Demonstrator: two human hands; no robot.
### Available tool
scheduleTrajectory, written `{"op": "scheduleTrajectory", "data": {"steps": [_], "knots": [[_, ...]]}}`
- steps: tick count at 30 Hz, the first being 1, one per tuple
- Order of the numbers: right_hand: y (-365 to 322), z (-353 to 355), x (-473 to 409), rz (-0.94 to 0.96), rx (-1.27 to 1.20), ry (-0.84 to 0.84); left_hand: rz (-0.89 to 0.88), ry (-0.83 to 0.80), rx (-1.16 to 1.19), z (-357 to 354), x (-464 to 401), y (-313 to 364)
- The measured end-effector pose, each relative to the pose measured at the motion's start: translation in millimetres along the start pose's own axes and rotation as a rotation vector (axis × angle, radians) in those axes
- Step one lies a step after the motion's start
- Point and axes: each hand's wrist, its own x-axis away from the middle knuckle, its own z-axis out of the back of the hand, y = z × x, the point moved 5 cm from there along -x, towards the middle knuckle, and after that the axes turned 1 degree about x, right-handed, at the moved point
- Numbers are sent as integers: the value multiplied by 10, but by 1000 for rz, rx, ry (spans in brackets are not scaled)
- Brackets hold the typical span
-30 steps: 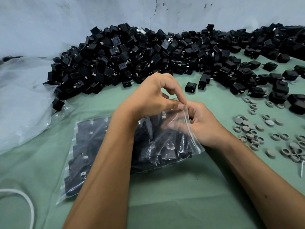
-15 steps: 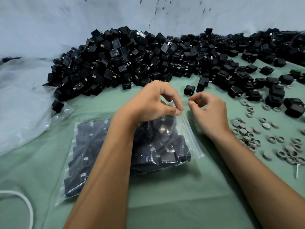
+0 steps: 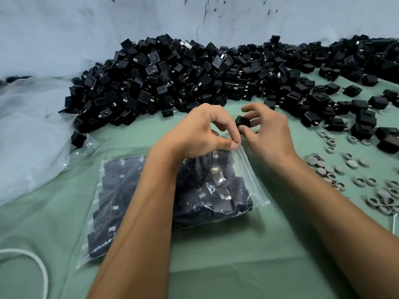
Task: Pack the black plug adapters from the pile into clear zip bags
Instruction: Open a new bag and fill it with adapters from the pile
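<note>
A big pile of black plug adapters [image 3: 194, 78] runs along the back wall and off to the right. In front of me lies a clear zip bag [image 3: 248, 182] stuffed with adapters, its mouth facing right. My left hand [image 3: 200, 132] pinches the bag's far top corner between thumb and forefinger. Just right of it, my right hand [image 3: 267, 130] grips one loose black adapter [image 3: 244, 121] with thumb and fingers, a little above the bag's mouth. My left forearm covers the middle of the bag.
Green cloth [image 3: 216, 266] covers the table. Several small grey round caps [image 3: 336, 171] are scattered at the right, with loose adapters [image 3: 364, 119] behind them. A large crumpled clear plastic bag [image 3: 28, 137] lies at the left. A white cord [image 3: 41, 266] loops at the bottom left.
My right hand left the bag's mouth, reached toward the pile and now grips a single adapter. My left hand kept pinching the bag's corner.
</note>
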Motion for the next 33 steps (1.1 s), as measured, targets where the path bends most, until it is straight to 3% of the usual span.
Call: {"op": "scheduleTrajectory", "data": {"steps": [3, 10, 13, 19, 33], "knots": [[-47, 162, 241, -45, -210, 25, -12, 18, -5, 14, 6, 28], [-231, 59, 596, 31, -561, -295, -22, 35, -34, 28, 9, 65], [-292, 7, 598, 33, -703, -342, -17, 40, -31, 44, 13, 52], [-275, 13, 597, -8, -710, -257, -14, 42, -31, 48, 5, 28], [-246, -83, 615, -92, -850, -375, -35, 35, -38, 33, -2, 48]]}}
